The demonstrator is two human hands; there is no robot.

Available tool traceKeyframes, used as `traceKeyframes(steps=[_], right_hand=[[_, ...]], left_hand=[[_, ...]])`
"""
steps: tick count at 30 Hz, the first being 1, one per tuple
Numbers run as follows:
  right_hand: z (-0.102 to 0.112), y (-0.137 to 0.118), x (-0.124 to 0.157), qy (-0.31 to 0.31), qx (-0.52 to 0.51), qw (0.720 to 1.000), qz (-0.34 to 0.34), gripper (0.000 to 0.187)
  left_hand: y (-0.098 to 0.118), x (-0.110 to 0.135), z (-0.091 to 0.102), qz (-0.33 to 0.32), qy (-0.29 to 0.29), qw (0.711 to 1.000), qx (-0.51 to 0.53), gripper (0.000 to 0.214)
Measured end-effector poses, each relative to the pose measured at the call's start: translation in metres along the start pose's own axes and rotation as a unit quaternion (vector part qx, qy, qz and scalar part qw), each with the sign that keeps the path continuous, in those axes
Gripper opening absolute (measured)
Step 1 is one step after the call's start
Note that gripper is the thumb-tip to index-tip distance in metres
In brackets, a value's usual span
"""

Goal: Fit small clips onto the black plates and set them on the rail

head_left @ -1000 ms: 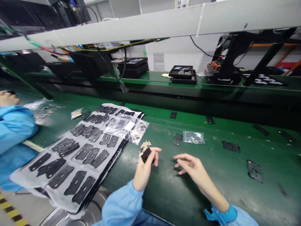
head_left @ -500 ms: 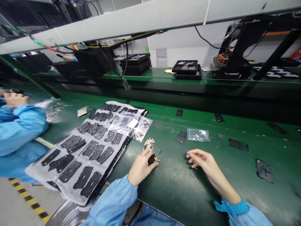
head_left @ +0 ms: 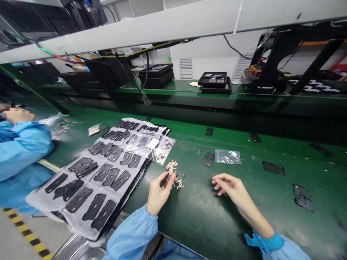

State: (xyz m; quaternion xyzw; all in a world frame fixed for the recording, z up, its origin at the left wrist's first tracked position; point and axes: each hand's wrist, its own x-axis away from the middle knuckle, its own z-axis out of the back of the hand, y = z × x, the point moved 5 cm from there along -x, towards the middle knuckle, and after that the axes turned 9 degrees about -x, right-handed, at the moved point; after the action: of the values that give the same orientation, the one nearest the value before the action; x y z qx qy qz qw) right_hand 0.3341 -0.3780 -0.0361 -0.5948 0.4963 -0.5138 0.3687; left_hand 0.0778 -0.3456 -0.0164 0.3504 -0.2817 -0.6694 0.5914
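Note:
My left hand (head_left: 159, 192) is closed on a thin black plate (head_left: 165, 180), seen nearly edge-on and mostly covered by the fingers. Just beyond it lies a loose pile of small beige pieces (head_left: 171, 166), with more beige pieces (head_left: 180, 184) to the right of the fingertips. My right hand (head_left: 230, 186) hovers over the green table (head_left: 200, 216), fingers curled with thumb and forefinger close together. A tiny pale bit shows beneath those fingers, too small to name. Past it lie a flat black plate (head_left: 209, 159) and a clear plastic bag (head_left: 228, 157).
At left, a white pocketed sheet (head_left: 61, 209) bears rows of black plates, with a clear bag (head_left: 159, 151) of beige pieces on its far corner. More plates (head_left: 303, 198) are scattered on the right. A co-worker's sleeve (head_left: 25, 144) is at far left. Black trays (head_left: 214, 79) stand on the shelf.
My left hand has lifted slightly off the beige pieces and turned, tilting the black plate edge-on. The right hand has shifted a little to the left.

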Motion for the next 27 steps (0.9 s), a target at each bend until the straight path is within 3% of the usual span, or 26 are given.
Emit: traceKeyframes(steps=[4,10,13,15,17,21,24,27], right_hand=[[-0.022,0.001,0.007,-0.043,-0.032,0.999,0.005,0.03],[-0.04,0.0,0.019,-0.076,-0.122,0.99,-0.006,0.03],[-0.036,0.002,0.02,-0.056,-0.159,0.986,-0.012,0.029],[-0.034,0.004,0.02,-0.042,-0.165,0.985,-0.012,0.03],[-0.034,0.005,0.019,-0.039,-0.159,0.986,-0.011,0.031],[-0.042,0.011,0.018,-0.055,-0.115,0.992,-0.018,0.033],[-0.047,0.017,0.017,-0.072,-0.079,0.994,-0.024,0.034],[-0.044,0.018,0.014,-0.061,-0.063,0.996,-0.015,0.034]], left_hand=[[0.023,0.005,-0.014,-0.017,-0.026,0.998,0.053,0.015],[0.074,0.024,-0.037,-0.207,-0.045,0.977,0.03,0.015],[0.084,0.03,-0.048,-0.231,-0.06,0.971,0.031,0.019],[0.083,0.029,-0.052,-0.199,-0.064,0.977,0.036,0.015],[0.076,0.026,-0.057,-0.125,-0.076,0.988,0.047,0.009],[0.056,0.023,-0.067,0.029,-0.125,0.988,0.087,0.021],[0.043,0.02,-0.069,0.062,-0.141,0.983,0.102,0.023],[0.028,0.014,-0.057,0.053,-0.102,0.992,0.043,0.023]])
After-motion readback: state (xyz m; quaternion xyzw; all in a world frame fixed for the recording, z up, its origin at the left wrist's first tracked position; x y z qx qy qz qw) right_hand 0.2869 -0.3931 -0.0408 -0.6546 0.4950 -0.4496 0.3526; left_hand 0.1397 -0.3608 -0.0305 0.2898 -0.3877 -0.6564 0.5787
